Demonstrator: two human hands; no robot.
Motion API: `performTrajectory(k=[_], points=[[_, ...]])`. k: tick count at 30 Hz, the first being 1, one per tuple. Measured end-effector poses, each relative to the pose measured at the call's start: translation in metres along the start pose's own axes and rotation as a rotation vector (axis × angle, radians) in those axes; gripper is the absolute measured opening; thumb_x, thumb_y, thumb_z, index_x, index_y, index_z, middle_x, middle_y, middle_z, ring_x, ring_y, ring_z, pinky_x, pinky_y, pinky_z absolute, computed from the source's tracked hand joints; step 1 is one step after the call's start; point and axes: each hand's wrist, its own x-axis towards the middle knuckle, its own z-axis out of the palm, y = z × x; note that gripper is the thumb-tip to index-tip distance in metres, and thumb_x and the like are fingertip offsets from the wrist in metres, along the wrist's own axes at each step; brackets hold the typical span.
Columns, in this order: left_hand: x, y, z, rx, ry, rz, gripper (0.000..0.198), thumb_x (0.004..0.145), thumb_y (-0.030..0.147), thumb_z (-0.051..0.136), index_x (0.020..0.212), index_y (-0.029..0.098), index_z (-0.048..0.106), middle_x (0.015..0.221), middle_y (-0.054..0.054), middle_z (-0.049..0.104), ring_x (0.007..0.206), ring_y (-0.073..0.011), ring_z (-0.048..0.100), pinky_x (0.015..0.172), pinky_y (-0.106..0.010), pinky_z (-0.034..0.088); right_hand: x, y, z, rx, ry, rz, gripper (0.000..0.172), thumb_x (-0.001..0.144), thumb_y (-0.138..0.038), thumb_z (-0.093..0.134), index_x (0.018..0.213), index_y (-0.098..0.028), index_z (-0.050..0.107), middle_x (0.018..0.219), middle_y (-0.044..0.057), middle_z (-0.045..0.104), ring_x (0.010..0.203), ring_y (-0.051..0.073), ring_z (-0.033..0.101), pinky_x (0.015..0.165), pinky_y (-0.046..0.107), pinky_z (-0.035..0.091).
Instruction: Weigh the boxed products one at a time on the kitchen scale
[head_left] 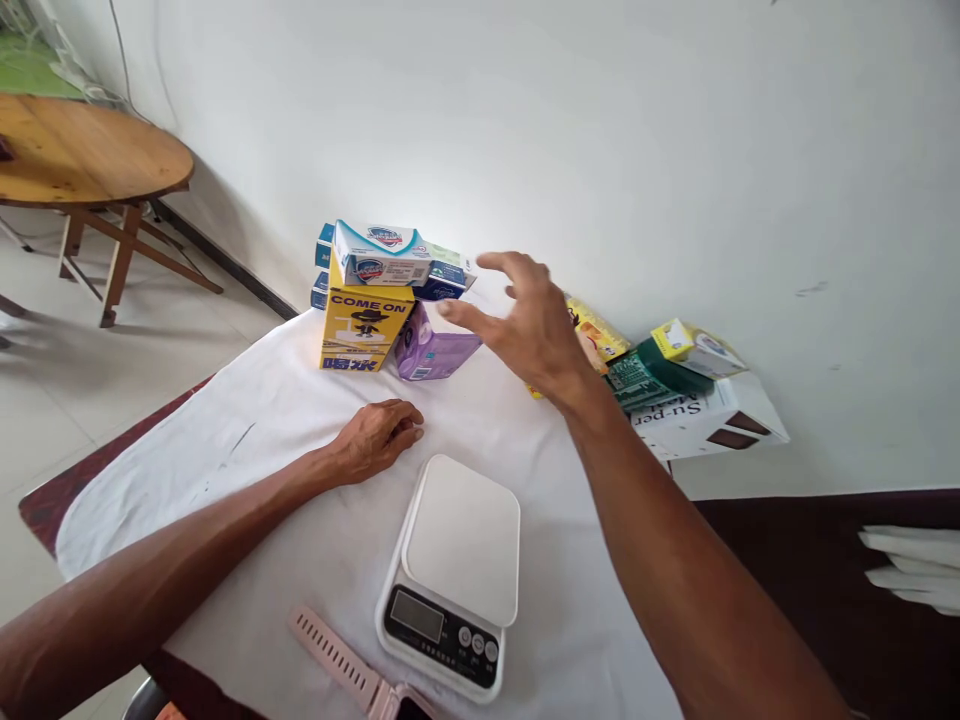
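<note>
My right hand (529, 325) is raised over the table, thumb and fingers spread apart with nothing between them. Nearest to it is a purple packet (442, 343), just beyond the thumb. My left hand (375, 440) rests on the white cloth, its fingers curled in and no object showing in them. A yellow box (364, 330) marked "COME ON" stands beside the purple packet, with a white and blue soap box (382, 262) on top. Dark blue boxes (444, 280) sit behind these. Between my forearms lies a white kitchen scale (463, 540) with a bare plate and a blank display.
A watch with a pink strap (337, 655) lies by the scale. To the right are a yellow packet (596, 335), a green packet (649, 378), a small yellow and white box (697, 348) and a white carton (720, 420). A round wooden table (97, 150) stands at left; a wall rises behind.
</note>
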Motion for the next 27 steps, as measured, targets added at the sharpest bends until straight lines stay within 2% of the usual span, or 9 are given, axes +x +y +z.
performTrajectory(k=[3,5,9,12,15,18,20,23,27], points=[[0.0,0.0,-0.001,-0.002,0.011,0.018,0.011,0.094,0.024,0.054,0.097,0.019,0.063,0.086,-0.004,0.069,0.076,-0.0185,0.063,0.071,-0.03,0.047,0.027,-0.037,0.028,0.062,-0.065,0.032,0.092,0.069,-0.085,0.068,0.129,-0.017,0.053,0.135,0.018,0.058,0.128,0.037,0.053,0.102,0.059,0.046],[-0.001,-0.001,-0.001,-0.007,0.014,0.028,0.011,0.094,0.023,0.053,0.096,0.02,0.063,0.086,-0.004,0.069,0.077,-0.0189,0.063,0.072,-0.03,0.048,0.043,-0.053,0.049,0.06,-0.053,0.083,0.101,0.064,-0.09,0.066,0.127,-0.013,0.05,0.13,0.021,0.058,0.127,0.041,0.053,0.102,0.064,0.044],[-0.002,-0.003,0.0,-0.018,0.014,0.042,0.012,0.093,0.022,0.053,0.099,0.02,0.063,0.087,-0.004,0.07,0.078,-0.0188,0.064,0.074,-0.03,0.049,0.061,-0.07,0.088,0.042,0.063,0.178,0.092,0.064,-0.09,0.065,0.116,-0.015,0.05,0.122,0.022,0.058,0.128,0.049,0.048,0.099,0.076,0.038],[-0.002,-0.005,0.0,-0.02,0.019,0.044,0.012,0.093,0.022,0.053,0.098,0.02,0.064,0.087,-0.004,0.07,0.078,-0.0185,0.064,0.074,-0.03,0.05,0.061,-0.073,0.1,0.024,0.131,0.205,0.089,0.063,-0.084,0.07,0.115,-0.015,0.05,0.123,0.022,0.056,0.13,0.051,0.044,0.1,0.078,0.035],[-0.001,-0.006,0.001,-0.016,0.019,0.044,0.011,0.093,0.021,0.054,0.097,0.019,0.064,0.086,-0.005,0.069,0.08,-0.0195,0.064,0.075,-0.03,0.05,0.049,-0.07,0.087,-0.013,0.17,0.184,0.091,0.068,-0.082,0.068,0.123,-0.013,0.048,0.124,0.021,0.056,0.128,0.048,0.047,0.099,0.073,0.04],[-0.001,-0.007,0.001,-0.012,0.012,0.046,0.011,0.093,0.022,0.054,0.097,0.019,0.064,0.086,-0.005,0.069,0.08,-0.0197,0.064,0.075,-0.031,0.049,0.018,-0.065,0.05,-0.057,0.167,0.076,0.085,0.081,-0.079,0.056,0.136,-0.016,0.042,0.129,0.018,0.055,0.126,0.041,0.052,0.096,0.067,0.046],[-0.002,-0.006,0.001,-0.009,0.007,0.045,0.011,0.093,0.022,0.054,0.096,0.019,0.064,0.086,-0.005,0.069,0.078,-0.0191,0.063,0.074,-0.03,0.049,-0.013,-0.066,0.02,-0.08,0.138,0.037,0.077,0.087,-0.072,0.054,0.143,-0.021,0.038,0.133,0.016,0.054,0.126,0.038,0.053,0.097,0.064,0.048],[-0.001,-0.006,0.0,0.001,0.003,0.038,0.012,0.093,0.022,0.054,0.097,0.019,0.064,0.085,-0.004,0.068,0.076,-0.0189,0.062,0.073,-0.031,0.048,-0.071,-0.07,-0.015,-0.058,0.105,0.117,0.075,0.084,-0.059,0.067,0.144,-0.024,0.038,0.137,0.016,0.053,0.125,0.036,0.055,0.099,0.06,0.051],[0.0,-0.006,0.0,0.015,-0.008,0.038,0.013,0.093,0.024,0.053,0.095,0.019,0.065,0.085,-0.004,0.068,0.076,-0.019,0.062,0.073,-0.031,0.048,-0.153,-0.069,-0.028,-0.025,-0.022,0.187,0.079,0.08,-0.049,0.073,0.146,-0.022,0.039,0.137,0.016,0.053,0.123,0.037,0.056,0.1,0.059,0.051]])
